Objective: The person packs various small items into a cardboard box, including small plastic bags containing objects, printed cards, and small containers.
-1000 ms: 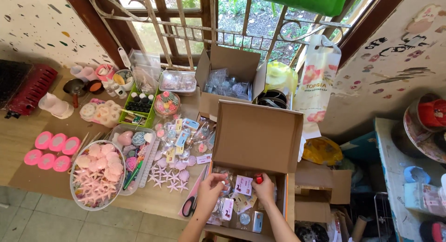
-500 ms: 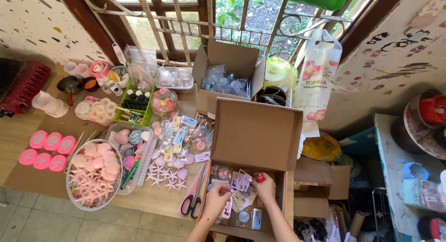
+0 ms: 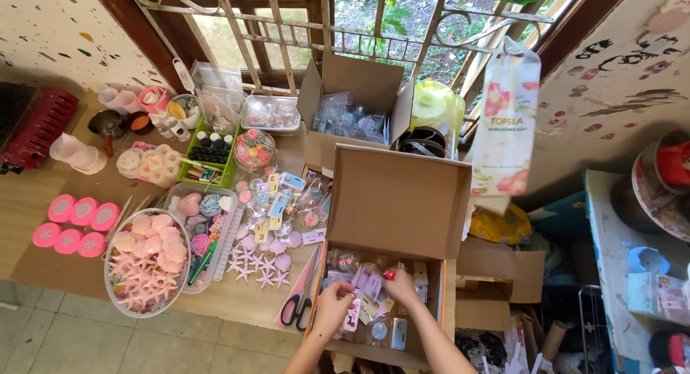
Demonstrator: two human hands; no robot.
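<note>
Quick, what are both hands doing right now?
Left hand: closed on a small packet in the cardboard box.
Right hand: fingers curled over the purple card; cannot tell if it grips.

Home craft workspace: trinket trays (image 3: pixel 147 262), boxes (image 3: pixel 352 104).

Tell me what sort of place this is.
Likely a home craft-packing corner by a barred window: both hands sort small trinkets in an open cardboard box, beside scissors and a bowl of pink starfish shapes.
</note>
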